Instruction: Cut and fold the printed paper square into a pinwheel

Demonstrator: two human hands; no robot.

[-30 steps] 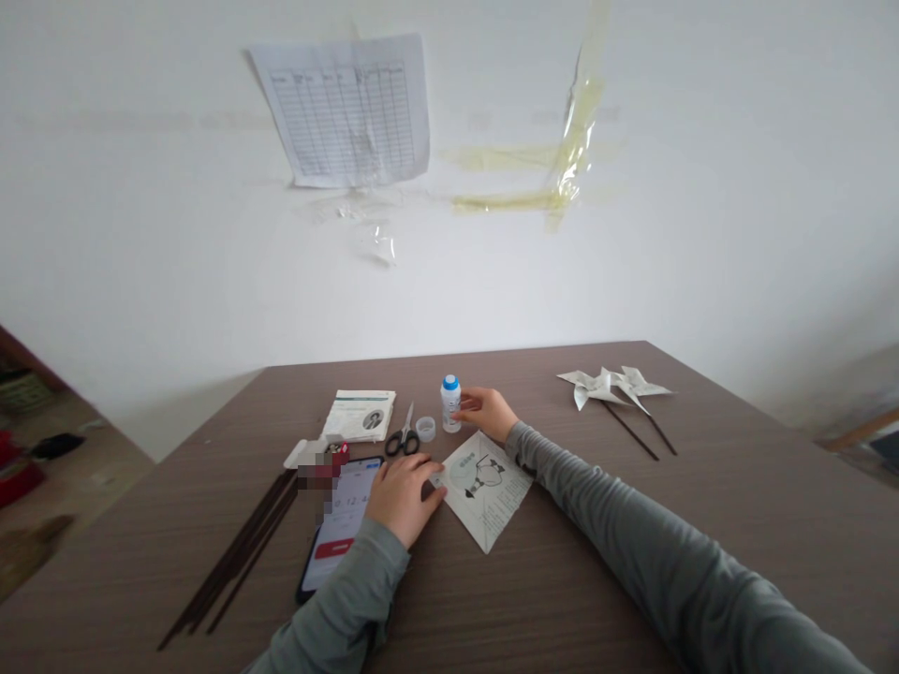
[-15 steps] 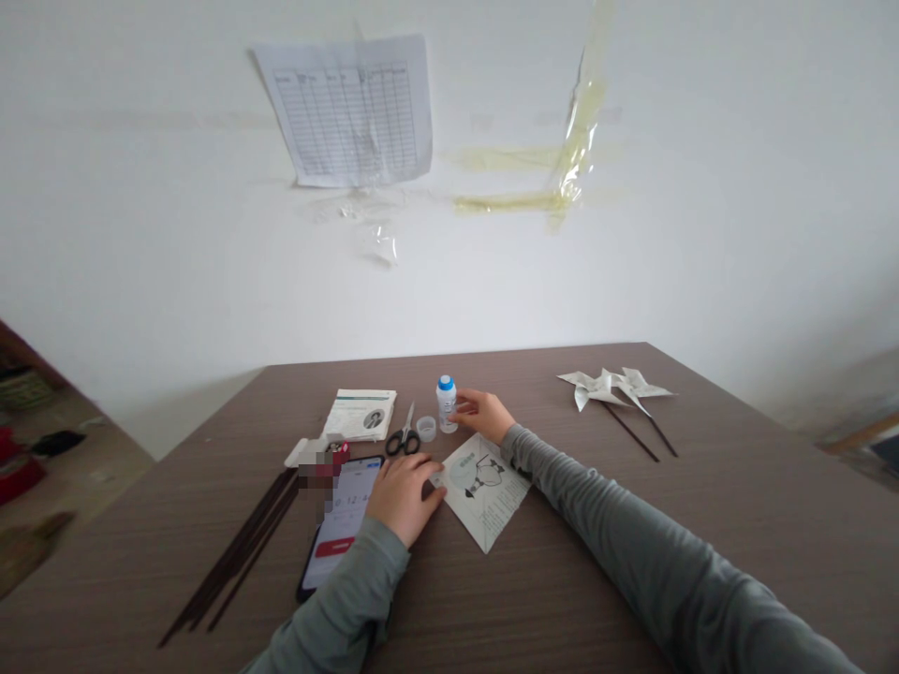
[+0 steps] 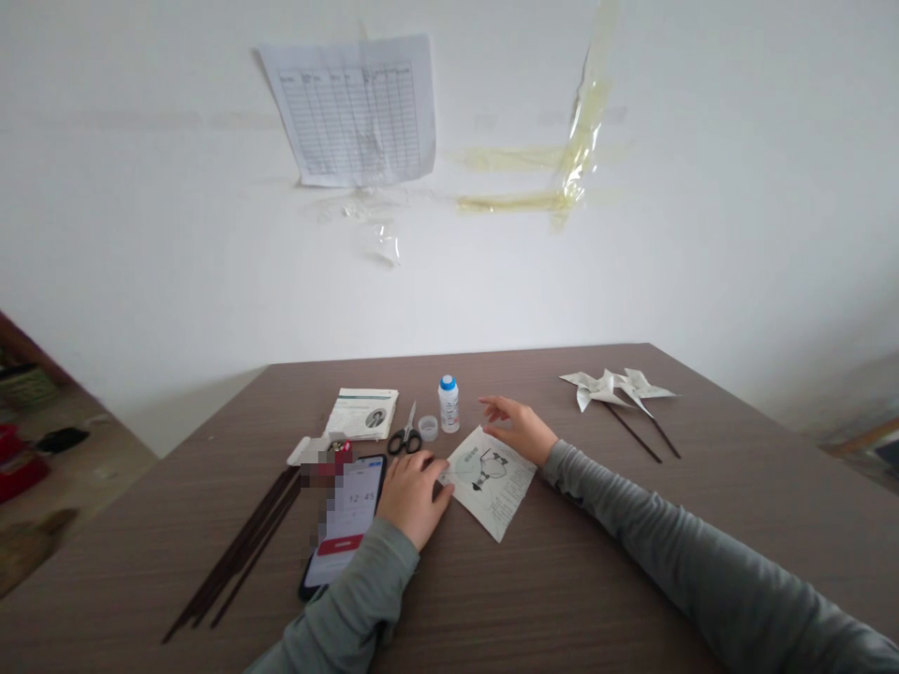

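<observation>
My left hand lies on the table with its fingertips pressing the left corner of a printed paper square. My right hand hovers over the paper's far corner, fingers apart and holding nothing. A small white glue bottle with a blue cap stands just left of that hand, apart from it. Its clear cap sits beside it on the table.
Scissors, a stack of paper sheets, a lit phone and a bundle of dark sticks lie to the left on the brown table. Two finished paper pinwheels lie far right.
My right hand has let go of the glue bottle and drawn back to the right over the paper. The bottle stays upright. My left hand holds its place.
</observation>
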